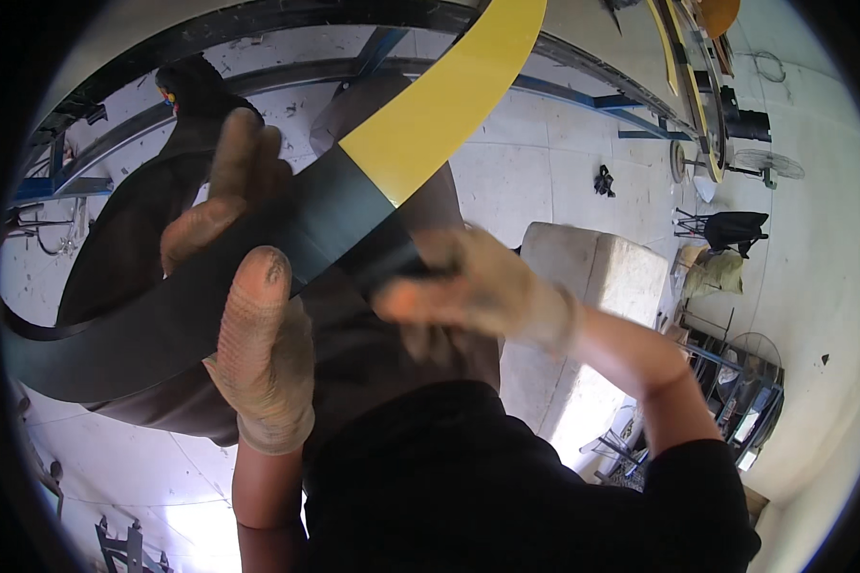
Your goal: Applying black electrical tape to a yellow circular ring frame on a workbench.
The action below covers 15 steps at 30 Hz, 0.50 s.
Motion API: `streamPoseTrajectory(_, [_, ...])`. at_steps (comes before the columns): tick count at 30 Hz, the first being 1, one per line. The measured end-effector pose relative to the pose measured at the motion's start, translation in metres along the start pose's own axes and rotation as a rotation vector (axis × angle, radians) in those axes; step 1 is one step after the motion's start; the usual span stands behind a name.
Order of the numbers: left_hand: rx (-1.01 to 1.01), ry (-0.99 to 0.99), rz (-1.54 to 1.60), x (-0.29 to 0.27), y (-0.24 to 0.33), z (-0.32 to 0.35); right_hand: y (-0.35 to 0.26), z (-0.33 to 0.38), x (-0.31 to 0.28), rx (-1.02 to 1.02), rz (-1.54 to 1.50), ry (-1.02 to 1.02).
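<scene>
My left hand [258, 325], gloved, is gripping the dark end of a long curved strip [220, 296], thumb up across its face. My right hand [468, 286] — blurred — is pinching the strip where dark meets yellow; open concrete floor [516, 172] is lying beyond, with a pale block [602, 267] nearby.

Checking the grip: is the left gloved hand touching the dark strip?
Touching: the head view shows the left hand wrapped around the dark strip, thumb pressed on its face.
</scene>
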<state>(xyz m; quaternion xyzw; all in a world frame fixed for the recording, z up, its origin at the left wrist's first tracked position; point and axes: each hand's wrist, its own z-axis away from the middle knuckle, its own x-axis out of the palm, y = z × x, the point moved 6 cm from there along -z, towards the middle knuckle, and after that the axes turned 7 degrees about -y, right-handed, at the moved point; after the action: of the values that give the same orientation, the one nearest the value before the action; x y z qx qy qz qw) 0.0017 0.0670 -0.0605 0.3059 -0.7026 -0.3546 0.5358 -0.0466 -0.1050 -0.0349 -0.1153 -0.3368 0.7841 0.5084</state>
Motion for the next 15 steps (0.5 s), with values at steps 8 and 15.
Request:
streamPoseTrajectory(8, [-0.179, 0.196, 0.042, -0.004, 0.010, 0.009, -0.002, -0.131, -0.073, -1.025, -0.022, -0.119])
streamPoseTrajectory(15, [-0.196, 0.173, 0.146, -0.009, 0.002, 0.017, -0.057, 0.028, -0.041, -0.500, -0.055, -0.177])
